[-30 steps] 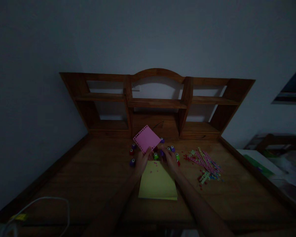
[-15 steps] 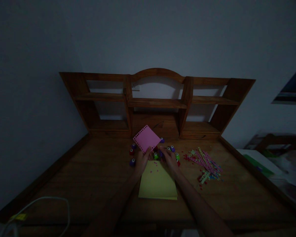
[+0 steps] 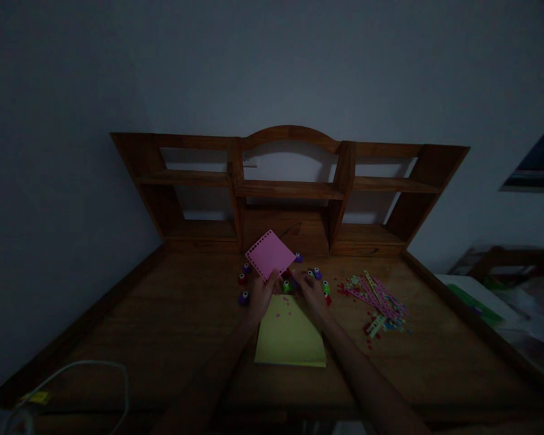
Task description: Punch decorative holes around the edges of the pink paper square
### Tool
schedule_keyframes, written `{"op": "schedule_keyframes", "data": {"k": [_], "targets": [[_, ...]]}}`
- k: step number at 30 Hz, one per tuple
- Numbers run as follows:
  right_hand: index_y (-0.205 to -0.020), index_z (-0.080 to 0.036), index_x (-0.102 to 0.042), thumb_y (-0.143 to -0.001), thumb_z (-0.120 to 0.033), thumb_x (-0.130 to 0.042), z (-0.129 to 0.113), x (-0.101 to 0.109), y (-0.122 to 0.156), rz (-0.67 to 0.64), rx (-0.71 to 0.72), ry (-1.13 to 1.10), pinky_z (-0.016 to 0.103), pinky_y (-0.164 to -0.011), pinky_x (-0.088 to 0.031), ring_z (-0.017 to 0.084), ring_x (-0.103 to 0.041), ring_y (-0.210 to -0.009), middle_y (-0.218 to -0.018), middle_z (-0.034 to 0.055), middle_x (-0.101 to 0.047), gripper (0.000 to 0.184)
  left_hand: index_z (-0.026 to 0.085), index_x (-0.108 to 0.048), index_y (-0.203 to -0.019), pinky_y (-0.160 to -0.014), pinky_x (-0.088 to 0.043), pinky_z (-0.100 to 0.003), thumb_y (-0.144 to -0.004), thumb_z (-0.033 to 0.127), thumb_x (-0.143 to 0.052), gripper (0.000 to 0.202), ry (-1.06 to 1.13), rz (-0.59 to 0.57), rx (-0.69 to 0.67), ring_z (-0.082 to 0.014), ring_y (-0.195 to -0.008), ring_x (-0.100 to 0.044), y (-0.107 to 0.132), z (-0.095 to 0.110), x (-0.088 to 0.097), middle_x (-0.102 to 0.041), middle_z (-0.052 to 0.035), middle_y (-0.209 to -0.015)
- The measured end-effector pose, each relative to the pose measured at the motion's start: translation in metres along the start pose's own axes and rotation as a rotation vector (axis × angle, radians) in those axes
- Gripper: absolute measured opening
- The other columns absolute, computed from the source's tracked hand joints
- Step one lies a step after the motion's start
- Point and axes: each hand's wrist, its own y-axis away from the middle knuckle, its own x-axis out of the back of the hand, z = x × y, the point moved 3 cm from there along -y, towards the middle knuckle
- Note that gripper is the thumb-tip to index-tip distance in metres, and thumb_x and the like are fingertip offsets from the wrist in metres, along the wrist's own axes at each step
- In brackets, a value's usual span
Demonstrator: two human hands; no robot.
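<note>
The left hand (image 3: 262, 297) pinched the pink sheet (image 3: 270, 254) near its lowest corner, thumb on top; the sheet was beyond the yellow paper (image 3: 290, 338), with holes lining its upper-left edge. The right hand (image 3: 314, 295) had its fingers bent round a purple piece (image 3: 295, 283), mostly hidden. The paper lay between the 2 forearms on the desk (image 3: 176, 314). Strips (image 3: 372, 295) lay heaped to the right.

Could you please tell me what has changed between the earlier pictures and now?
The right hand has shifted slightly left, toward the pink paper; no new hold or release shows. The left hand still holds that paper, and the yellow paper and strips lie as they were.
</note>
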Motion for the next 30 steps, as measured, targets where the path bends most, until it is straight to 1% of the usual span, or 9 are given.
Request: {"op": "schedule_keyframes", "data": {"k": [4,7,12,17,22,30], "targets": [[-0.064,-0.019,-0.06,-0.072,-0.065,-0.065,0.0008,-0.0007,-0.0007,0.006,-0.007,0.013,0.026,-0.051,-0.032,0.014,-0.046,-0.054,-0.057,-0.0015,-0.054,0.047,0.015,-0.06,-0.065,-0.05,-0.038,-0.024,-0.079,0.058,-0.06,0.045,-0.017,-0.004,-0.007,-0.015,-0.049,-0.052,0.0005,-0.0007,0.0006,-0.056,-0.0004,-0.054],[-0.063,-0.019,-0.059,-0.073,-0.064,-0.065,0.0013,-0.0012,-0.0005,-0.011,-0.012,0.009,0.026,-0.05,-0.031,0.013,-0.045,-0.053,-0.056,-0.0015,-0.054,0.047,0.016,-0.059,-0.062,-0.05,-0.038,-0.024,-0.081,0.057,-0.059,0.046,-0.029,-0.016,-0.022,-0.0151,-0.049,-0.052,0.0004,-0.0002,0.0006,-0.055,-0.0006,-0.052],[-0.065,-0.019,-0.059,-0.073,-0.062,-0.067,0.0032,-0.0013,0.0002,-0.021,-0.012,-0.015,0.025,-0.049,-0.03,0.013,-0.045,-0.052,-0.056,-0.0023,-0.053,0.045,0.016,-0.057,-0.062,-0.049,-0.038,-0.024,-0.082,0.057,-0.058,0.045,-0.038,-0.021,-0.046,-0.0149,-0.048,-0.052,-0.0003,0.0004,0.0001,-0.055,-0.0008,-0.052],[-0.065,-0.019,-0.059,-0.071,-0.063,-0.068,0.005,-0.0017,-0.0006,0.004,-0.038,-0.01,0.026,-0.05,-0.032,0.014,-0.047,-0.053,-0.056,-0.002,-0.055,0.045,0.017,-0.059,-0.062,-0.051,-0.04,-0.025,-0.079,0.055,-0.061,0.043,-0.041,0.02,-0.045,-0.0165,-0.051,-0.054,0.0007,0.0006,0.0014,-0.059,-0.0022,-0.055],[-0.064,-0.019,-0.059,-0.071,-0.061,-0.069,0.0033,-0.0027,-0.0004,-0.023,-0.004,-0.009,0.027,-0.052,-0.034,0.015,-0.05,-0.056,-0.06,-0.0002,-0.058,0.044,0.017,-0.061,-0.064,-0.051,-0.041,-0.026,-0.078,0.056,-0.063,0.041,-0.037,0.034,-0.035,-0.0175,-0.052,-0.055,0.0018,0.0022,0.0019,-0.06,-0.0023,-0.055],[-0.069,-0.017,-0.062,-0.072,-0.059,-0.07,0.0048,-0.002,-0.0018,-0.011,0.032,0.068,0.027,-0.056,-0.036,0.016,-0.051,-0.061,-0.064,0.0001,-0.06,0.043,0.016,-0.059,-0.067,-0.052,-0.042,-0.025,-0.076,0.059,-0.063,0.044,-0.014,0.022,-0.044,-0.0163,-0.054,-0.055,0.0005,0.0034,0.0003,-0.061,-0.0013,-0.058]]}}
